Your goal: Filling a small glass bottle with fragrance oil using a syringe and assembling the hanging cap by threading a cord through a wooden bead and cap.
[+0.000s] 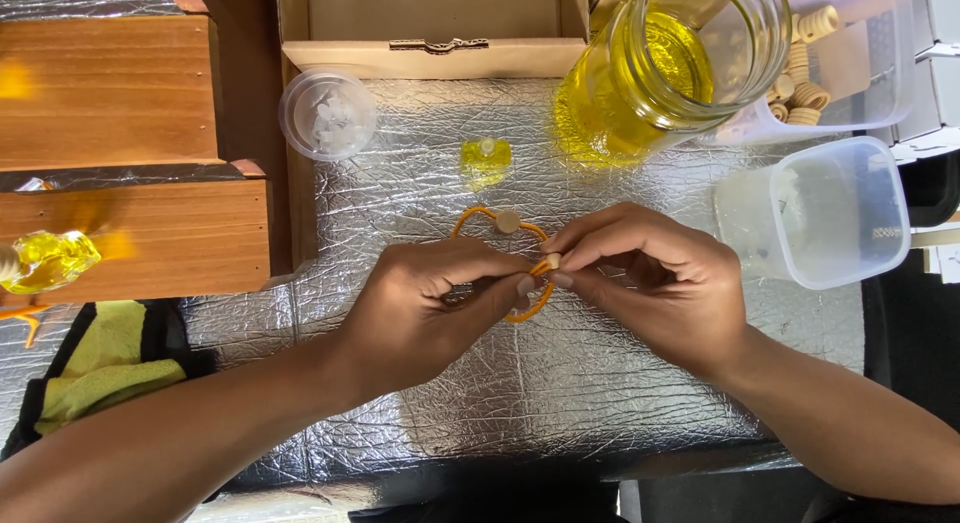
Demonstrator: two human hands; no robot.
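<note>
While the foil-covered tabletop carries a big glass jar of yellow liquid and a clear tub at the back, both hands meet mid-table. Left hand and right hand pinch closed on an orange cord loop; a wooden bead sits on it. Small filled vial just behind. Best, I'd judge: grip near the cord tip, keep it taut.

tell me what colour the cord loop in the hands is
Orange, carrying small tan wooden beads; the cord loop shows best in the head view, pinched between the left hand and right hand.
</note>
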